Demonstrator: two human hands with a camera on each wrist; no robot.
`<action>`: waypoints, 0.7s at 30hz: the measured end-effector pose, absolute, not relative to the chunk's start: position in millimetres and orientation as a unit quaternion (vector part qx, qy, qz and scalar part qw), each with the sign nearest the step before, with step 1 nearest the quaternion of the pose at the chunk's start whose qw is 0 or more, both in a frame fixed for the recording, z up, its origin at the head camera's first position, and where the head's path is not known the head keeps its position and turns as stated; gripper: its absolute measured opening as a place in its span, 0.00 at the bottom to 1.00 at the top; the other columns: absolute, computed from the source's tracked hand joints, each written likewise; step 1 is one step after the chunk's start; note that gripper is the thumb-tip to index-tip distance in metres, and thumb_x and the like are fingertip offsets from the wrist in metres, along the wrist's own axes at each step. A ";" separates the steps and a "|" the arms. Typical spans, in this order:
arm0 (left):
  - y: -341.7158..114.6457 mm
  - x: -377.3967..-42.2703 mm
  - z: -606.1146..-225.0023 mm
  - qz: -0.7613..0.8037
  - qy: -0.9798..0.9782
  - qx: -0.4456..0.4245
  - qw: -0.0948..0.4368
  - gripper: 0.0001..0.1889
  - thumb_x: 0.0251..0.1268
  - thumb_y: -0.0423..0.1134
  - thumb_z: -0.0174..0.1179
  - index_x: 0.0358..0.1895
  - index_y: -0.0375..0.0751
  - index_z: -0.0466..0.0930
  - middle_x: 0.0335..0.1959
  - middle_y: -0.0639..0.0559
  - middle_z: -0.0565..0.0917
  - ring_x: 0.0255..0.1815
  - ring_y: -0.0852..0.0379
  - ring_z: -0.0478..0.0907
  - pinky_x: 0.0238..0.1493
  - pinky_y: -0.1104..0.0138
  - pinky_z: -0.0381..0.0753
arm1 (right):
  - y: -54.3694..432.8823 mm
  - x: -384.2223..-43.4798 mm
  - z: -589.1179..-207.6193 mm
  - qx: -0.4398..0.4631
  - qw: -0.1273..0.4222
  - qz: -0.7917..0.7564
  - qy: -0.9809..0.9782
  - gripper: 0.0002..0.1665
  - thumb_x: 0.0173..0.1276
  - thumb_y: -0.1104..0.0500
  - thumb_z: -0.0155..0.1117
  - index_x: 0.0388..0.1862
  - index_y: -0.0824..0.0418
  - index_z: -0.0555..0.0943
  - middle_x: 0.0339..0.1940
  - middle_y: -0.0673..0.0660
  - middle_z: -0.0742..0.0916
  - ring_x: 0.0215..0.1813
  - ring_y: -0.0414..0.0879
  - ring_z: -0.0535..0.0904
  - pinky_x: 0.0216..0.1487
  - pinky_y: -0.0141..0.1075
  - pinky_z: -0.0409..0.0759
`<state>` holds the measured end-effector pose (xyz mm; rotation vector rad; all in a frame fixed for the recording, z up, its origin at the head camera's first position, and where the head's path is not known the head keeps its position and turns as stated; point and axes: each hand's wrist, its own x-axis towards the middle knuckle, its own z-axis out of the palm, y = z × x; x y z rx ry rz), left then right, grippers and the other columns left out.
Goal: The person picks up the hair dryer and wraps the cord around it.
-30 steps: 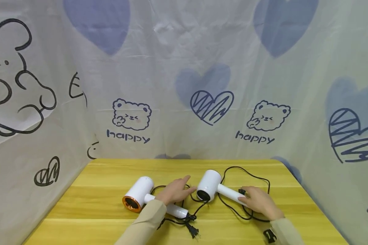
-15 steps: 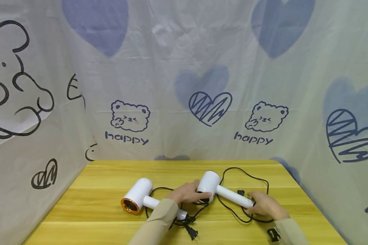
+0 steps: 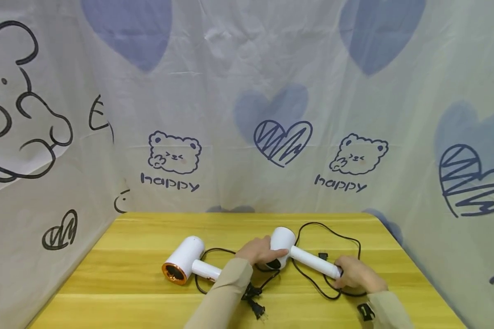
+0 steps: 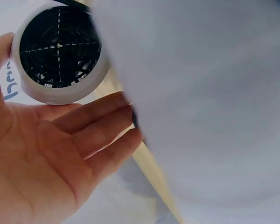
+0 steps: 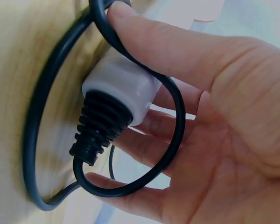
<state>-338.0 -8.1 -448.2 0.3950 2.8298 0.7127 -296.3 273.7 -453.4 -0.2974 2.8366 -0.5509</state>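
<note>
A white hair dryer lies on the table at right of centre, its handle slanting down to the right. My left hand holds the barrel at its black grille end; in the left wrist view the thumb is at one side of the grille and the fingers reach past the other. My right hand curls round the handle's end, thumb opposite fingers. The right wrist view shows the ribbed cord sleeve and a cord loop crossing this hand. A second white hair dryer with a copper-coloured rim lies left, its handle partly hidden by my left sleeve.
Black cords loop over the yellow wood-patterned table. One plug lies near the front, another behind the right dryer's handle. Printed cloth walls in the back and both sides. A blurred pale shape fills much of the left wrist view.
My left hand has moved right, from above the left dryer's handle to the right dryer's barrel. My right hand has slid to the handle's end and closed round it.
</note>
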 end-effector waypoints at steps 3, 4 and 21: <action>-5.0 -338.4 -446.1 0.219 0.962 0.138 0.091 0.42 0.61 0.71 0.53 0.64 0.37 0.70 0.46 0.41 0.82 0.39 0.49 0.79 0.37 0.58 0.79 | 274.7 -295.9 -453.0 -0.102 0.117 -0.186 0.970 0.14 0.51 0.61 0.79 0.33 0.61 0.82 0.29 0.52 0.83 0.32 0.45 0.74 0.36 0.41 0.76; -4.3 -338.7 -446.4 0.213 0.963 0.139 0.088 0.43 0.61 0.72 0.52 0.65 0.37 0.70 0.47 0.41 0.82 0.39 0.49 0.80 0.37 0.58 0.79 | 274.9 -295.8 -452.9 -0.100 0.118 -0.186 0.970 0.14 0.51 0.61 0.79 0.34 0.61 0.82 0.30 0.51 0.83 0.32 0.45 0.74 0.36 0.41 0.76; 8.1 -341.5 -454.1 0.181 0.979 0.090 0.005 0.40 0.55 0.72 0.58 0.55 0.37 0.77 0.35 0.43 0.83 0.31 0.48 0.79 0.30 0.57 0.79 | 274.1 -299.3 -452.4 -0.094 0.125 -0.197 0.968 0.11 0.49 0.66 0.78 0.30 0.58 0.83 0.30 0.51 0.84 0.32 0.45 0.74 0.36 0.40 0.76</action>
